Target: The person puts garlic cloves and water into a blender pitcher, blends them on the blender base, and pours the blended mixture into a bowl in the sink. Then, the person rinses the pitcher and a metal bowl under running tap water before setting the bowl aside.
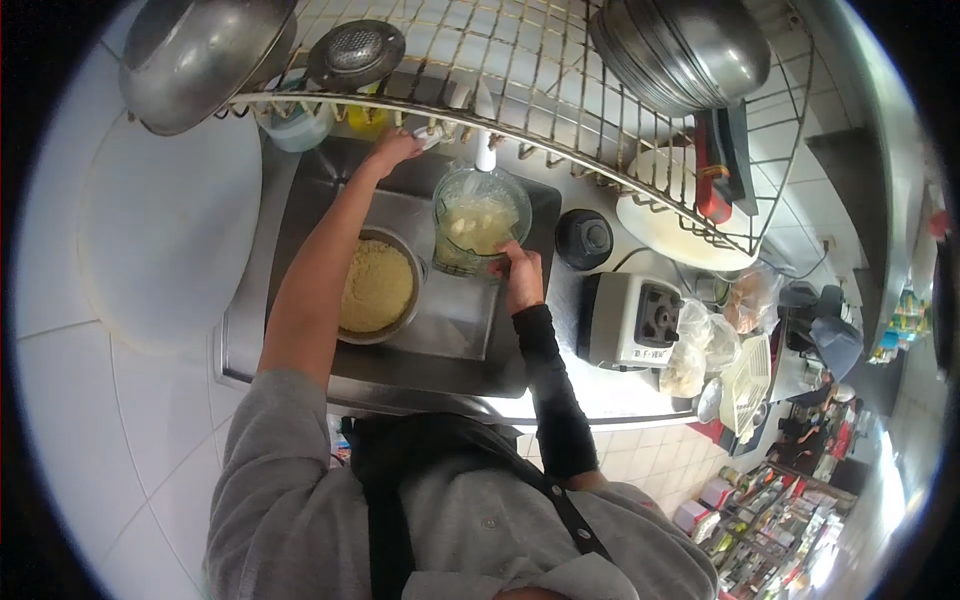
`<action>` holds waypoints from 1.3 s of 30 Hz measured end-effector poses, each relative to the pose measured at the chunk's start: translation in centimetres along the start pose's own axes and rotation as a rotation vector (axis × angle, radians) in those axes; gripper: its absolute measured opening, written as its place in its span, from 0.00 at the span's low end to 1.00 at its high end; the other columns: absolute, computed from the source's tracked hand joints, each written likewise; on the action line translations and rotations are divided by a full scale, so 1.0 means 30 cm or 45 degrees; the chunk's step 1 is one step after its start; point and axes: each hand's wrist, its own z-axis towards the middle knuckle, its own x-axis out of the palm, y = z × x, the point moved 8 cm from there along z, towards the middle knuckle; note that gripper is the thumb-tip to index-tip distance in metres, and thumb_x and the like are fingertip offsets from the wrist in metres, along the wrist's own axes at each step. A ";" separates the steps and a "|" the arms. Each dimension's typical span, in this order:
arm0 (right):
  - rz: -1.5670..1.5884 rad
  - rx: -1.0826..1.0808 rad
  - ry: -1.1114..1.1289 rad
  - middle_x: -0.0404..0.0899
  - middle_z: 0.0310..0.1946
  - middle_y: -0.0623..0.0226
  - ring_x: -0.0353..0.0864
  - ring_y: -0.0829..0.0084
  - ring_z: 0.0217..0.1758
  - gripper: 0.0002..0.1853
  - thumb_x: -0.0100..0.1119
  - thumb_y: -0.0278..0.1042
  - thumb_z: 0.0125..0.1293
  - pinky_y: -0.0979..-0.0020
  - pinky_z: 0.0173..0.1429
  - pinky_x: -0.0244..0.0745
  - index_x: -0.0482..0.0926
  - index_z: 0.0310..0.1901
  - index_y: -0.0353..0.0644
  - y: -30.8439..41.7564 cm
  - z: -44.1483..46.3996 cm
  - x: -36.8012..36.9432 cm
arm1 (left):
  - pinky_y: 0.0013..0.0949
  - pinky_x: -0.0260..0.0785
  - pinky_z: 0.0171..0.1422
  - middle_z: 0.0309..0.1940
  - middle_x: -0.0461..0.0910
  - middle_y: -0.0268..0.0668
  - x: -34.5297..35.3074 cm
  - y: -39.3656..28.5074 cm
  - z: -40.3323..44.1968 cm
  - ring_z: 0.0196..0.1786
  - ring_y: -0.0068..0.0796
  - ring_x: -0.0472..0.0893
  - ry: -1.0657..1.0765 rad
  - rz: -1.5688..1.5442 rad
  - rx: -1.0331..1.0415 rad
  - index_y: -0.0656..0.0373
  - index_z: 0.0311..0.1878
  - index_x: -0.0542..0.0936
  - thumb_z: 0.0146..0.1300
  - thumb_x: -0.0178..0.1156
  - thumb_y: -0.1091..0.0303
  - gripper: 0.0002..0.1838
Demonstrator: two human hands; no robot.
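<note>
My right hand (pixel 522 277) is closed on the handle side of a clear blender jar (pixel 440 258), held over the sink (pixel 455 335). Pale yellowish pieces and cloudy liquid lie inside the jar. Directly above its mouth is the white faucet spout (pixel 485 150). At the back of the sink, my left hand (pixel 396 150) has its fingers closed around the white faucet handle (pixel 432 136). Below my left forearm, a metal pot (pixel 412 318) stands in the sink, holding a yellow, crumbly ground mass (pixel 376 287). The forearm covers part of the pot.
A wire rack (pixel 520 60) overhangs the sink, carrying metal bowls (pixel 690 50) and a strainer (pixel 356 53). On the right counter are a round black lid (pixel 584 240), a blender base (pixel 632 322) and plastic bags (pixel 700 345). A large white disc (pixel 170 220) leans at left.
</note>
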 end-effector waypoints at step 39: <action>0.175 -0.804 -0.098 0.68 0.21 0.74 0.65 0.80 0.22 0.19 0.56 0.44 0.66 0.77 0.31 0.60 0.83 0.45 0.35 0.736 -0.720 -1.304 | 0.31 0.61 0.72 0.61 0.73 0.57 1.536 -1.131 -1.317 0.67 0.39 0.73 0.544 -0.174 0.662 0.82 0.65 0.66 0.56 0.50 0.89 0.29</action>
